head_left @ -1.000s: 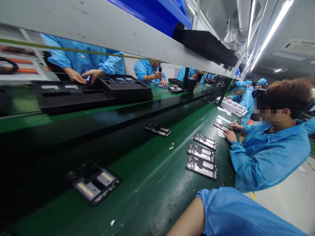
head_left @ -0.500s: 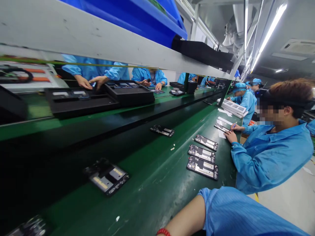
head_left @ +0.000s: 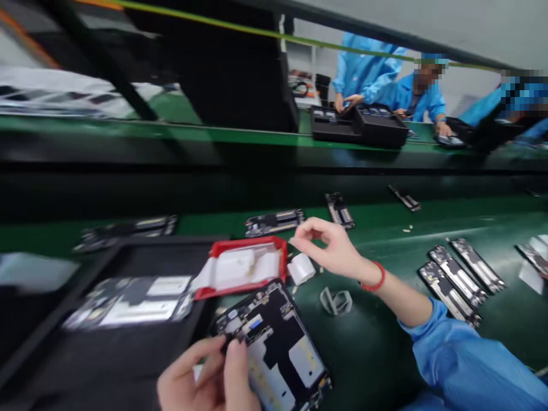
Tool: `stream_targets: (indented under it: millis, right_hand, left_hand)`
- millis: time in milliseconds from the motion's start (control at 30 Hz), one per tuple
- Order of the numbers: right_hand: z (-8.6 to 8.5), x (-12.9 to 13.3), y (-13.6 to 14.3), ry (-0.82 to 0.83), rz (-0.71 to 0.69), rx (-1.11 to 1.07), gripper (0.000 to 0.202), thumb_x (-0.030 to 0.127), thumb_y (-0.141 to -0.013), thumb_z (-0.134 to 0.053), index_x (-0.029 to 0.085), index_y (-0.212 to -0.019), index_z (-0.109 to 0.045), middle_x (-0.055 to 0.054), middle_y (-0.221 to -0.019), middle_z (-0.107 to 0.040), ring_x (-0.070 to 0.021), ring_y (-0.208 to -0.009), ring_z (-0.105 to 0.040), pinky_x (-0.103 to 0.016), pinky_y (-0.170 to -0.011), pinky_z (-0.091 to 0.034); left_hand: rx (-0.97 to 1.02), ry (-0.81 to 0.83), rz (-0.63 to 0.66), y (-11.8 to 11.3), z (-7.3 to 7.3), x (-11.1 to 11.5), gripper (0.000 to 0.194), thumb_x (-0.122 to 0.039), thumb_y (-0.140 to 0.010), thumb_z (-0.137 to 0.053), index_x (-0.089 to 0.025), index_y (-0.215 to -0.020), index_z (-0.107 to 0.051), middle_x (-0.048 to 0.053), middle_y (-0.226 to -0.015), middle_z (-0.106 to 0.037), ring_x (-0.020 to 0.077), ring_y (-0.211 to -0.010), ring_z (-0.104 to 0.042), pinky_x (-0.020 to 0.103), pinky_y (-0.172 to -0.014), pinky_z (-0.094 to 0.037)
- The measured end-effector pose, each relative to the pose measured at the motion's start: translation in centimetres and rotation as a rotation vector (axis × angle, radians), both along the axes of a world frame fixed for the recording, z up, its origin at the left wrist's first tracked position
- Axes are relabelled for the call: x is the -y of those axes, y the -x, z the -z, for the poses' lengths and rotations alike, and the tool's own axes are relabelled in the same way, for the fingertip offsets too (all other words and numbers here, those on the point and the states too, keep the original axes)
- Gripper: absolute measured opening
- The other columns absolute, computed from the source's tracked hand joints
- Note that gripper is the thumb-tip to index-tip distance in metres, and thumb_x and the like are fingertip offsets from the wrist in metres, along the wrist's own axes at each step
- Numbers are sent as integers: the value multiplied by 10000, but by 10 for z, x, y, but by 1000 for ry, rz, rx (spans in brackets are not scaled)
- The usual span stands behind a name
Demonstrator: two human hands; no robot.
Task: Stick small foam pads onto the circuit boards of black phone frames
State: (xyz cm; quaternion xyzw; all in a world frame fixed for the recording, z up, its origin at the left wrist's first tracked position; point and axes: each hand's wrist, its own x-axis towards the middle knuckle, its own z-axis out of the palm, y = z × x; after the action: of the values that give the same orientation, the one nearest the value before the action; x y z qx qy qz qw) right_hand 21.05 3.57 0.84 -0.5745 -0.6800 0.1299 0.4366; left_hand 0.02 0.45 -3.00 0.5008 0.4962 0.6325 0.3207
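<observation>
My left hand [head_left: 209, 374], low in the view, pinches the upper left edge of an opened phone [head_left: 295, 337], whose circuit board and bare battery bay face up. My right hand [head_left: 327, 245], with a red bead bracelet at the wrist, is over the bench beyond that phone. Its thumb and forefinger are pressed together; anything between them is too small to make out. Close to its fingertips are a small white roll [head_left: 301, 269] and a red tray [head_left: 283, 257] lined with white paper. A curled clear strip [head_left: 336, 302] lies below the right wrist.
A black tray [head_left: 128, 365] at left holds another opened phone [head_left: 141, 302], blurred. Several opened phones, including one by the red tray [head_left: 274, 222], lie along the green bench [head_left: 372, 354]. Three more [head_left: 458, 279] sit at right. Co-workers [head_left: 368, 68] handle black trays [head_left: 381, 128] across the bench.
My view has swung left and down from the bench's far end. Both hands, the held phone and the red tray have come into view; earlier only my right forearm showed.
</observation>
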Motion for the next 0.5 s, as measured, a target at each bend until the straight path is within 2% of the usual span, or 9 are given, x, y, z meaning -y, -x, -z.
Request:
stream_targets:
  millis: [67,100,167,233,333,433,500]
  right_hand:
    - [10,-33,8,60,-131,50,130,158,-948,-666,173,-837,-601,0,-775,-680,-119,-698,-640,-220,-684,-522]
    - [15,-48,15,85,-175,82,172,94,-892,-711,172,-780,-605,5,-745,-677,-126,-686,-639,-226,-677,-514]
    - [23,-70,28,115,-224,142,248,-26,-822,-700,166,-699,-605,-11,-728,-686,-152,-701,-653,-254,-695,-514]
    - [25,-77,35,112,-243,178,251,-48,-824,-666,159,-688,-627,-44,-743,-709,-190,-734,-682,-301,-727,-534]
    - [10,-59,29,51,-221,185,158,59,-924,-610,145,-831,-704,-123,-924,-766,-262,-911,-733,-409,-854,-571]
    - [-18,-14,22,-115,-111,103,163,115,-971,-573,175,-974,-725,-135,-1185,-751,-258,-1131,-709,-452,-1001,-553]
    - [-35,21,26,-274,34,-49,138,103,-928,-655,212,-955,-736,-90,-1140,-761,-230,-1088,-719,-429,-987,-567]
  left_hand:
    - [0,19,8,-3,-18,4,320,-282,-757,-849,-179,-1013,-687,-16,-895,-707,76,-566,-658,137,-505,-527]
    - [-13,21,40,-5,-24,7,338,-275,-803,-810,-182,-1100,-678,-17,-855,-706,83,-567,-666,144,-524,-542]
    - [-40,46,113,-9,-33,12,321,-280,-861,-756,-171,-1155,-689,-55,-666,-633,57,-439,-559,131,-441,-481]
    - [-47,54,128,-10,-36,16,312,-279,-885,-731,-174,-1176,-694,-100,-535,-514,34,-357,-421,115,-368,-384]
    - [-44,64,122,-11,-38,19,284,-261,-913,-704,-192,-1189,-686,-117,-490,-464,21,-335,-350,101,-347,-320]
    - [-24,34,111,-14,-39,19,249,-205,-919,-693,-200,-1168,-680,-133,-476,-437,5,-316,-315,83,-332,-276]
    - [-1,0,112,-17,-40,19,257,-161,-913,-689,-203,-1167,-675,-138,-483,-447,-2,-308,-315,76,-329,-276]
